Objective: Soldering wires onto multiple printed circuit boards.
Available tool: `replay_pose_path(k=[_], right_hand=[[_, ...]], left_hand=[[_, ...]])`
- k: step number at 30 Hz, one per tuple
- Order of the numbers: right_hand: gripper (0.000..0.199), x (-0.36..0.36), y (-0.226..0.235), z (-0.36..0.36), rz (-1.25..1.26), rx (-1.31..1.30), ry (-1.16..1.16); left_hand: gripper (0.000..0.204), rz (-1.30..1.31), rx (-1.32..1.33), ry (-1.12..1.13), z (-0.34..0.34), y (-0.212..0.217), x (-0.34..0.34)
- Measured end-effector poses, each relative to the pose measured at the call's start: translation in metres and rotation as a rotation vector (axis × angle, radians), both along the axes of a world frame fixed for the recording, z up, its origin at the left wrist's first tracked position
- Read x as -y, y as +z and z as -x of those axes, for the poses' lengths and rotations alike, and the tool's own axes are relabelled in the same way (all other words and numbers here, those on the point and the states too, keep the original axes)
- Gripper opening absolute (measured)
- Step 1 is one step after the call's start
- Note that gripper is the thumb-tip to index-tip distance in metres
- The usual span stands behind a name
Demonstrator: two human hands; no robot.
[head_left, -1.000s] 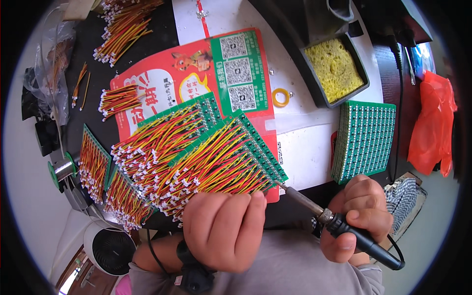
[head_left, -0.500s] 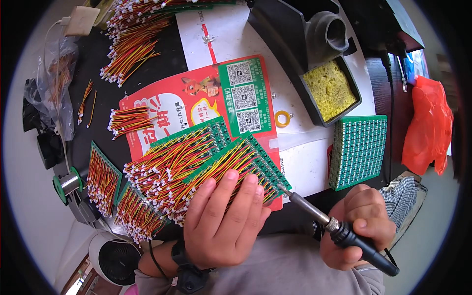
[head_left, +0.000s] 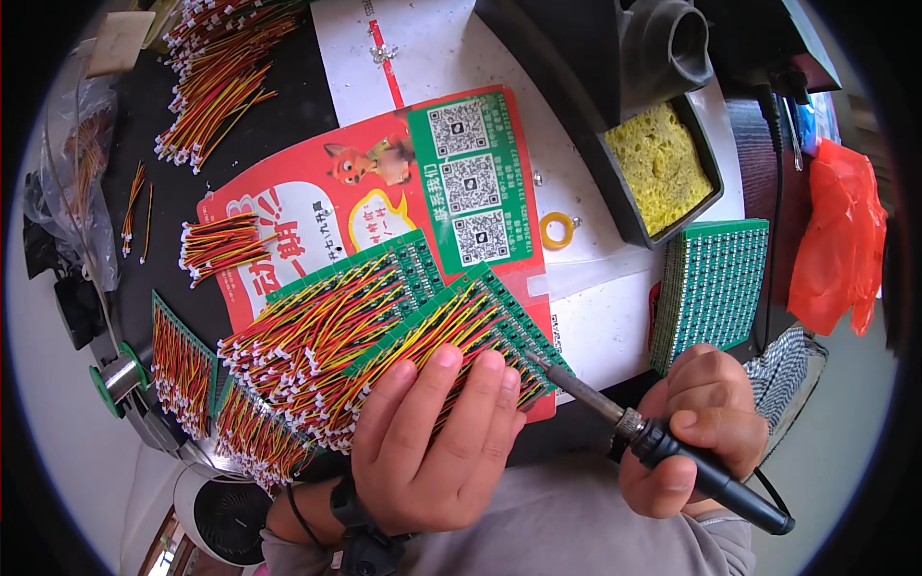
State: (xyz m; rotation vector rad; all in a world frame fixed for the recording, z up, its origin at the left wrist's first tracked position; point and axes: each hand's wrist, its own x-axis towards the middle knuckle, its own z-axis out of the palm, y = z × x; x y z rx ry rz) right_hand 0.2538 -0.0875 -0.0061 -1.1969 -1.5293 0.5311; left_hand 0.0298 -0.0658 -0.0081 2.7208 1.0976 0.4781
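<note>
My left hand lies with fingers stretched out over the red, yellow and black wires of the nearest green circuit board. Those wires end in small white plugs. Closed around the dark handle of a soldering iron is my right hand. The iron's tip meets the board's right part, near the wire ends; whether it touches a pad is too small to tell. A second wired circuit board lies partly under the first one. What my left fingertips press on underneath is hidden.
A stack of green boards stands at the right, below a yellow sponge in a black iron stand. Solder wire on a spool sits far left. Loose wire bundles rest on a red printed sheet. Red plastic bag far right.
The view has shifted slightly, so the table things sit a little differently. The iron's tip has moved slightly up and left along the board. My left hand stays on the wires.
</note>
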Motion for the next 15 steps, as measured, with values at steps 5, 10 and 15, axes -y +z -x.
replay_pose_path(k=[5,10,15], right_hand=[[0.033,-0.0014,-0.002,0.0,-0.014,0.0,0.007],[0.033,-0.0023,-0.0037,-0.0003,-0.024,-0.007,0.011],[0.034,-0.0025,-0.0043,-0.0007,-0.025,-0.009,0.022]], left_hand=[[0.04,-0.023,0.052,0.031,0.0009,-0.0048,0.0032],[0.046,-0.023,0.035,0.035,0.0,-0.0014,-0.002],[0.044,-0.022,0.027,0.04,-0.002,-0.0008,-0.0025]])
